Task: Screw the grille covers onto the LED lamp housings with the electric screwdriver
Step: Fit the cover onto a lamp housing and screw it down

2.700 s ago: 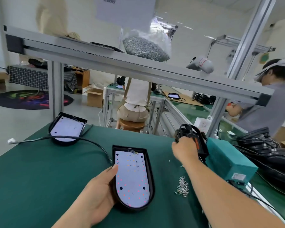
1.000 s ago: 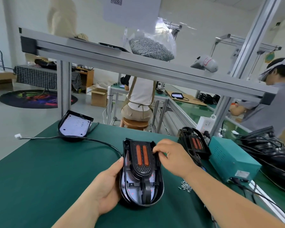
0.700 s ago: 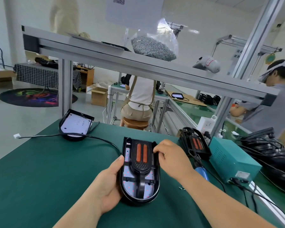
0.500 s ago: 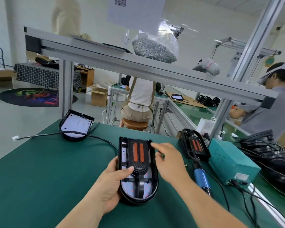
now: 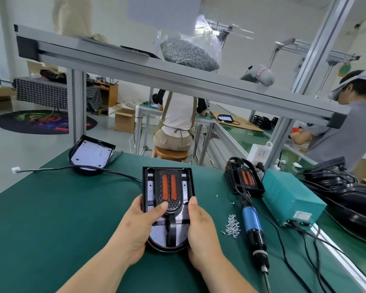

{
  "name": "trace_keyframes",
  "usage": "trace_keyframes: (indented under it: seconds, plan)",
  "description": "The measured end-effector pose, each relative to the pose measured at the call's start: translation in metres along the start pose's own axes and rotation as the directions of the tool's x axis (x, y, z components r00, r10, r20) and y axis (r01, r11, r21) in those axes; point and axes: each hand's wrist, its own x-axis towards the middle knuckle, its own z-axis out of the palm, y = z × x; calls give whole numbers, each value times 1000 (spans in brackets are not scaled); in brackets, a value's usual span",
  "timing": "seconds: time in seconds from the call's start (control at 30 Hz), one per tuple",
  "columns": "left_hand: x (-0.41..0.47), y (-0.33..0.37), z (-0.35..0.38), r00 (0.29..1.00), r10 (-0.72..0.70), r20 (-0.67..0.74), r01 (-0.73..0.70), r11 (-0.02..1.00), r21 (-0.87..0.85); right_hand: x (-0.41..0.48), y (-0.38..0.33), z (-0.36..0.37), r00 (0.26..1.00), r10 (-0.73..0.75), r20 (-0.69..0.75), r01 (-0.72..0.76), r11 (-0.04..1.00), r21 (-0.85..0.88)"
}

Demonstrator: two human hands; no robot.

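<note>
"Black housing [image 5: 145, 187], head view: location?"
"Flat on green table [image 5: 51, 218], centre; grille cover [image 5: 169, 193] lies on top."
"Hands?"
"Left hand [image 5: 135, 227] grasps housing's left edge, thumb pressed on grille cover. Right hand [image 5: 201, 227] grasps right edge, thumb up along rim."
"Screwdriver [image 5: 250, 220]?"
"Lies on table, right of housing, apart from both hands; screws [image 5: 231, 226] heaped just beside it."
"Other stock?"
"Second housing [image 5: 91, 154], uncovered, far left. Spare cover [image 5: 246, 179] beside teal box [image 5: 290, 199]."
</note>
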Motion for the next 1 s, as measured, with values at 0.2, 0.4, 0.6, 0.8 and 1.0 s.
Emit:
trace_keyframes:
  seconds: [0.2, 0.4, 0.6, 0.8, 1.0]
  plan:
    - [2, 1, 2, 996, 84, 3, -84, 995, 45, -7, -3, 2, 1000, -15, -24, 17, 998, 64]
    - [4, -2, 4, 986, 137, -91, -148, 979, -136, -20, -6, -8, 966, 52, 255, -57, 998, 11]
    - [10, 10, -13, 994, -64, -90, 40, 969, -246, -16, -4, -13, 945, 51, 323, -48, 999, -17]
    - [14, 10, -17, 985, -65, -159, 24, 969, -245, -20, -8, -12, 931, 75, 357, -69, 997, -29]
    - [14, 14, -18, 984, -6, -179, -30, 979, -200, -24, -19, -16, 913, 151, 380, -86, 979, -183]
